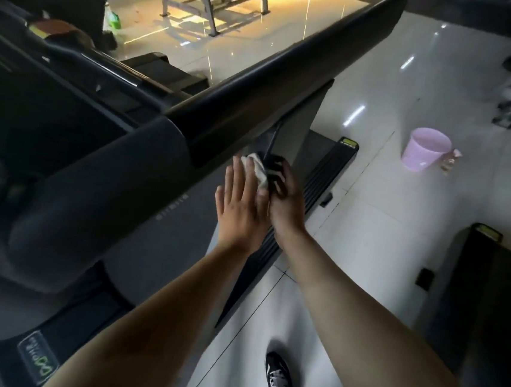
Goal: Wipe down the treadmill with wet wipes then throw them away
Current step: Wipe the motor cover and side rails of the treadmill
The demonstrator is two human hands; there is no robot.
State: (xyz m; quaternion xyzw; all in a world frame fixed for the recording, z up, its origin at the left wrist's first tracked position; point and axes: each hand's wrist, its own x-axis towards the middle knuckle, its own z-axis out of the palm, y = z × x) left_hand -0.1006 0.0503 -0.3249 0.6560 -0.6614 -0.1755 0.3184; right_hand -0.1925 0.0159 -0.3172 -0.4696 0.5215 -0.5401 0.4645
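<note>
I stand beside the dark treadmill (99, 178), whose black handrail (291, 72) runs diagonally up to the right. Both hands meet just under the rail, above the side step (321, 181). A crumpled white wet wipe (258, 170) sits between them. My left hand (239, 204) has its back to me with straight, spread fingers, and the wipe lies against its index side. My right hand (286, 202) is curled round a dark glossy pack (276, 172) and touches the wipe's lower end. Whether the left thumb pinches the wipe is hidden.
A pink bucket (425, 153) stands on the glossy tiled floor to the right, with a small bottle (451, 159) beside it. A second treadmill deck (486, 309) lies at the right edge. A green bottle (113, 20) stands far back. My shoe (277, 379) is below.
</note>
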